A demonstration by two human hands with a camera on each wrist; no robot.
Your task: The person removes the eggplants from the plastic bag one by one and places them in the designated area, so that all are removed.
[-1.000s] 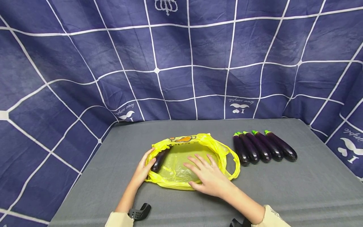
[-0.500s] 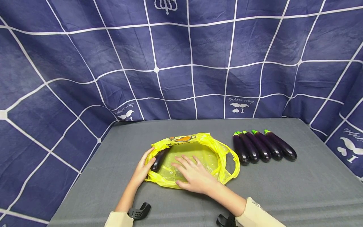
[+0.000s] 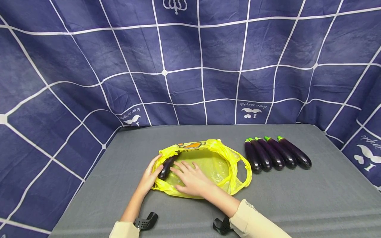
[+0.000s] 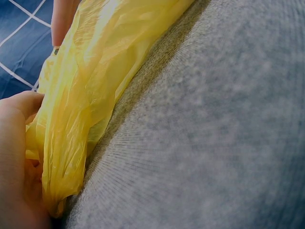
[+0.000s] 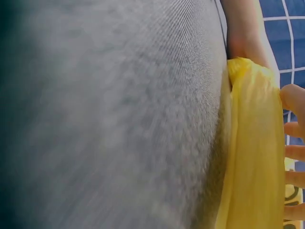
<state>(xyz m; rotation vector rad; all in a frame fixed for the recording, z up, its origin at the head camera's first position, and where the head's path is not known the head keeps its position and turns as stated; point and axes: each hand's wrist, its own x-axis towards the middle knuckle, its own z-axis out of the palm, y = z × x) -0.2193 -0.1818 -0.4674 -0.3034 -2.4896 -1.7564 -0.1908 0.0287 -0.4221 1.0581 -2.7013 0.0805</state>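
Observation:
A yellow plastic bag (image 3: 226, 152) lies on the table with its mouth spread wide. One eggplant (image 3: 167, 169) rests inside along the left wall. My left hand (image 3: 148, 180) grips the bag's left rim, thumb over the edge; in the left wrist view that thumb (image 4: 28, 102) presses the crumpled plastic (image 4: 90, 86). Over the bag's mouth, fingers spread and holding nothing, is my right hand (image 3: 193, 180), its fingertips close to the eggplant. Whether they touch it cannot be told. The right wrist view shows its fingers (image 5: 295, 152) beyond the bag's near side (image 5: 257, 143).
Several eggplants (image 3: 275, 158) lie side by side on the grey table (image 3: 297, 195), right of the bag, green stem ends pointing away. The bag's handle loop (image 3: 247, 175) sticks out toward them. A blue checked curtain (image 3: 220, 86) hangs behind the table.
My right hand has moved left across the bag's mouth toward the eggplant inside, fingers still spread. The left hand, the bag and the row of eggplants have stayed put.

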